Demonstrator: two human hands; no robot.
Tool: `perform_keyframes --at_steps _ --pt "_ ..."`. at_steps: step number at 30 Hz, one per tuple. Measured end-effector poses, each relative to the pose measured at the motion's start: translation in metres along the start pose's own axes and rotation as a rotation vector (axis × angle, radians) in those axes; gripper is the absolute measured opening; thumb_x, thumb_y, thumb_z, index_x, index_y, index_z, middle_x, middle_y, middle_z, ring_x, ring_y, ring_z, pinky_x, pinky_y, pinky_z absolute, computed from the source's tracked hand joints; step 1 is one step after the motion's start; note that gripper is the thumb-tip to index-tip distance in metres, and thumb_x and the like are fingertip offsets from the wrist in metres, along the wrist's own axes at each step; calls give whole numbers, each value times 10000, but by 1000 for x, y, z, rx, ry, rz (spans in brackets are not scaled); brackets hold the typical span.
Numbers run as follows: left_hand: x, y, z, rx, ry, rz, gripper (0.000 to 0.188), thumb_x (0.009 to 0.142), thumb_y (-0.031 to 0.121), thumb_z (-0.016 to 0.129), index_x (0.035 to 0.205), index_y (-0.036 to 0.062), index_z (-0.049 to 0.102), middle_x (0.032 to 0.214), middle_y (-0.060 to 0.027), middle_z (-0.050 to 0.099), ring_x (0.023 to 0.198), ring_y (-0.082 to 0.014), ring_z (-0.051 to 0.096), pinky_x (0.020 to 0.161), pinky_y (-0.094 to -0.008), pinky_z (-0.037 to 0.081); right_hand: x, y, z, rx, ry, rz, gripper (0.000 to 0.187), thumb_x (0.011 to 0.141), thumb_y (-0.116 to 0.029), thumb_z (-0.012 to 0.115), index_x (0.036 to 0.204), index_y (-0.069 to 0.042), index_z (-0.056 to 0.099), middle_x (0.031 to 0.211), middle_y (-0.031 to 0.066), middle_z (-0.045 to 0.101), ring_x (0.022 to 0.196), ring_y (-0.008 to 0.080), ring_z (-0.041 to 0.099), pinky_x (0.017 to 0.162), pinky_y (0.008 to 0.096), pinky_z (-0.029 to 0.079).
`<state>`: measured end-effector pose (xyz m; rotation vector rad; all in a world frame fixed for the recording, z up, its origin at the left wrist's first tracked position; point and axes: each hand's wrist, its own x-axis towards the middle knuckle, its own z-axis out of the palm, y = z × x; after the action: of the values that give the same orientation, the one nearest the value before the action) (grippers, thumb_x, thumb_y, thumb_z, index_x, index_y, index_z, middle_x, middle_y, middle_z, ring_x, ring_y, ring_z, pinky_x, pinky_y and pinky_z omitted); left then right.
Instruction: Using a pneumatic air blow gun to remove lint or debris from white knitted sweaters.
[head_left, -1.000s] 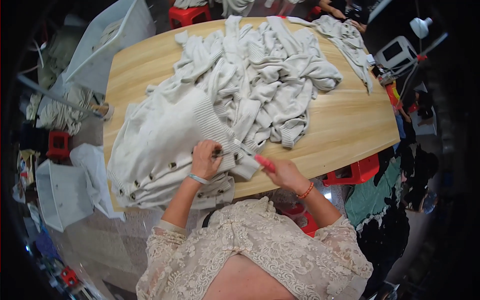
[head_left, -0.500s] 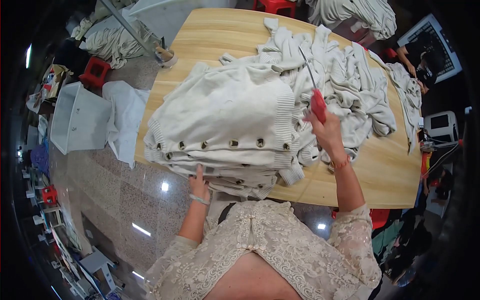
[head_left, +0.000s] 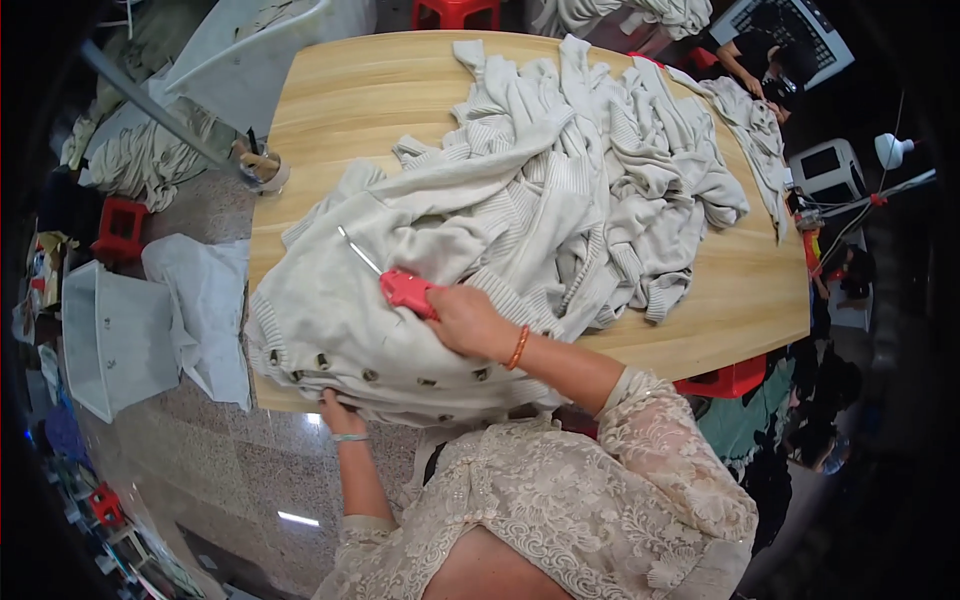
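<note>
Spread on top of a stack, a cream knit cardigan (head_left: 350, 290) with dark buttons and ribbed edges lies at the near left of the wooden table (head_left: 750, 310). My right hand (head_left: 470, 320) is closed around the red handle of a tool (head_left: 408, 290) with a long thin metal shaft, whose exact kind I cannot make out. Its tip lies over the cardigan's body, pointing far left. Down at the front edge, my left hand (head_left: 342, 415) pinches the cardigan's buttoned border, some fingers hidden by the cloth.
A large heap of cream knitwear (head_left: 620, 190) covers the table's middle and right. A clear cup of tools (head_left: 265, 170) sits by the left edge, beside a metal pole (head_left: 150, 105). White bins (head_left: 130, 340) and red stools (head_left: 122, 228) stand around; another person (head_left: 760, 65) is at far right.
My right hand has swung left and down with the red-handled tool, from the heap to over the cardigan. The cardigan's far part is now rumpled. My left hand has moved to the cardigan's front edge.
</note>
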<state>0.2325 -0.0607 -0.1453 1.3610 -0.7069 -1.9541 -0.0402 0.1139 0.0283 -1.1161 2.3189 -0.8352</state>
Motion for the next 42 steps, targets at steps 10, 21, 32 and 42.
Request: perform_keyframes --at_steps 10,21,32,42 --pt "139 93 -29 507 -28 288 350 958 308 560 1124 1 591 1085 -145 662 897 -269 668 766 -403 573 -5 -42 78 405 -78 7 294 821 -230 656 892 49 600 792 268 621 759 452 608 697 477 501" --pt "104 93 -99 657 29 332 557 1013 269 477 1455 -6 278 1404 -129 458 1237 -241 477 1059 -350 361 89 70 -47 -237 361 125 160 787 -172 613 852 -27 601 763 203 647 715 397 632 704 503 485" --pt "59 92 -55 593 -166 116 621 951 308 571 1456 53 316 1374 -120 482 1207 -232 518 987 -353 449 42 59 43 -6 -340 83 284 813 -211 582 856 67 618 788 296 646 764 436 652 708 484 517" --pt "127 99 34 667 -348 114 517 875 282 665 1262 -34 531 1199 -144 632 1056 -225 622 873 -333 507 -30 74 92 516 -97 134 500 821 -292 718 1202 -7 567 1158 204 631 1104 313 608 920 374 470"
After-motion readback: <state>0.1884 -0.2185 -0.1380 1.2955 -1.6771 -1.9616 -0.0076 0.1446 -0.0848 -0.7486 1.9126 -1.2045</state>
